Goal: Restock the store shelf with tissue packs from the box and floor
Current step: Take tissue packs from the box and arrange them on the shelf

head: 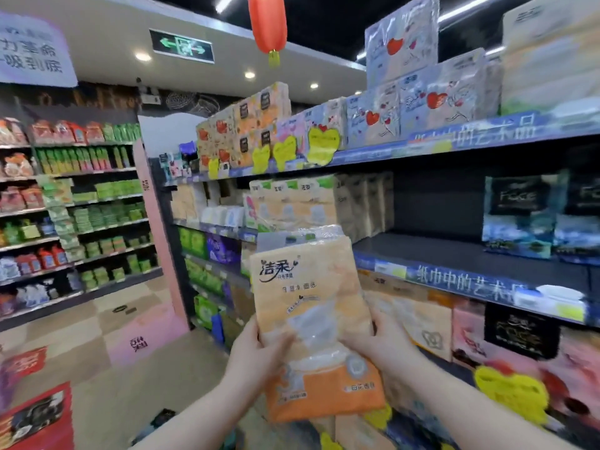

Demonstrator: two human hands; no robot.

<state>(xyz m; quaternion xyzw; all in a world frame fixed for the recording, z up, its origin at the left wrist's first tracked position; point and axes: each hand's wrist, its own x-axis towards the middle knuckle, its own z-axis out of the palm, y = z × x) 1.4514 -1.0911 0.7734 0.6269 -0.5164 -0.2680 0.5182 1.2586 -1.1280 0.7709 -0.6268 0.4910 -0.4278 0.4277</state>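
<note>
The left hand and right hand clamp the upright tissue pack by its side edges between them, below a bare stretch of shelf above the right hand; fingers behind the pack are hidden.

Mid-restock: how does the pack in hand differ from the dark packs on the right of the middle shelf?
The held pack is peach and orange; the dark packs are black and blue. The held pack is off the shelf, gripped by the left hand and right hand; the dark packs stand on the middle shelf. Both carry printed wrapping.
</note>
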